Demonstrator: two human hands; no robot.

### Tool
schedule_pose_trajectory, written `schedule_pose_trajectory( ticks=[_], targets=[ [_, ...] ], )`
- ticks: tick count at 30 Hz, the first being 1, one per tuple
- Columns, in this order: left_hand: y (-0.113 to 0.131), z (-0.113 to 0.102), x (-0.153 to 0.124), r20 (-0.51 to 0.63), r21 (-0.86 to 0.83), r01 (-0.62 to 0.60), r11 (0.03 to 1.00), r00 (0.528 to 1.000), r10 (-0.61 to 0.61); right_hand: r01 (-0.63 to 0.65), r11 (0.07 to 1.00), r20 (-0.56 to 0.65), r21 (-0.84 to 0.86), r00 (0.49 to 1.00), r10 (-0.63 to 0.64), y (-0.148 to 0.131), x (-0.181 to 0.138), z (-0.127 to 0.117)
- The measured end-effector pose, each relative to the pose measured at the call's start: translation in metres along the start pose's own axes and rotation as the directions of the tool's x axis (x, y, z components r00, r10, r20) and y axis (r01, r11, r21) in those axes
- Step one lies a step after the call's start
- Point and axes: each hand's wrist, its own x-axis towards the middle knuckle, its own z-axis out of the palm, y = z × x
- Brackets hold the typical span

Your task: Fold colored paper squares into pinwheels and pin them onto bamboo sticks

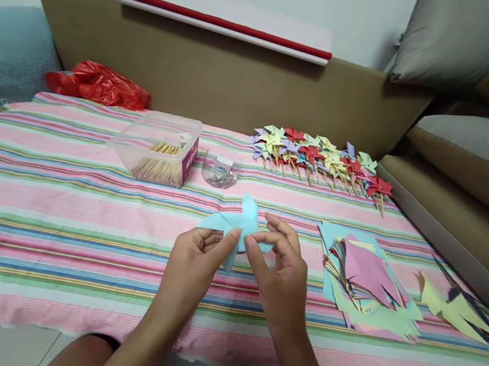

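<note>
Both hands hold a light blue paper pinwheel [237, 223] just above the striped cloth [33, 202]. My left hand [192, 262] pinches its lower left part between thumb and forefinger. Pinching the centre from the right is my right hand [281, 268], its other fingers curled over the paper. The paper's blades stick out above and to the left of the fingers.
A stack of cut coloured paper squares [367, 280] lies right of my hands, with yellow scraps [454, 308] further right. Finished pinwheels on sticks [320, 155] lie at the back. A clear box of wooden sticks [161, 146], a small container of pins [222, 169] and a red bag [101, 84] stand behind.
</note>
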Motion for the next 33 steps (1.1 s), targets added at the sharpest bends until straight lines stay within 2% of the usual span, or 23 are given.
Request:
schedule_pose_trajectory(
  ticks=[6,13,18,21,23,25,28,30,33],
  targets=[
    [0.0,0.0,0.0,0.007,0.019,0.012,1.0,1.0,-0.012,0.017,1.0,-0.026,0.017,1.0,-0.017,0.004,0.0,0.003],
    [-0.001,0.002,0.002,0.087,-0.058,0.022,0.998,0.996,-0.017,0.015,1.0,-0.041,0.02,0.999,-0.014,0.006,0.001,0.002],
    [0.0,0.008,0.005,-0.009,-0.015,-0.019,1.0,1.0,0.019,0.016,1.0,-0.04,0.019,0.999,-0.015,0.006,0.002,0.003],
    [0.004,0.01,0.006,-0.029,0.017,-0.036,0.999,0.999,0.037,0.048,0.998,-0.041,0.029,0.998,-0.047,0.008,0.003,0.002],
    [0.005,0.007,0.008,-0.013,-0.005,-0.031,1.0,0.999,0.03,0.094,0.996,-0.001,0.002,0.996,-0.094,0.009,0.005,-0.001],
    [0.003,0.001,0.012,0.024,-0.06,-0.01,0.998,1.0,0.011,0.137,0.99,0.091,-0.043,0.987,-0.133,0.01,0.006,-0.004],
    [-0.004,-0.009,0.023,0.104,-0.118,0.052,0.992,0.994,-0.04,0.166,0.979,0.183,-0.114,0.973,-0.143,0.013,0.006,-0.007],
    [-0.009,-0.015,0.031,0.123,-0.117,0.084,0.99,0.99,-0.069,0.176,0.974,0.165,-0.142,0.974,-0.152,0.015,0.006,-0.009],
    [-0.009,-0.025,0.045,0.038,-0.099,0.065,0.993,0.997,-0.062,0.21,0.97,0.079,-0.121,0.976,-0.202,0.02,0.012,-0.014]
  ],
)
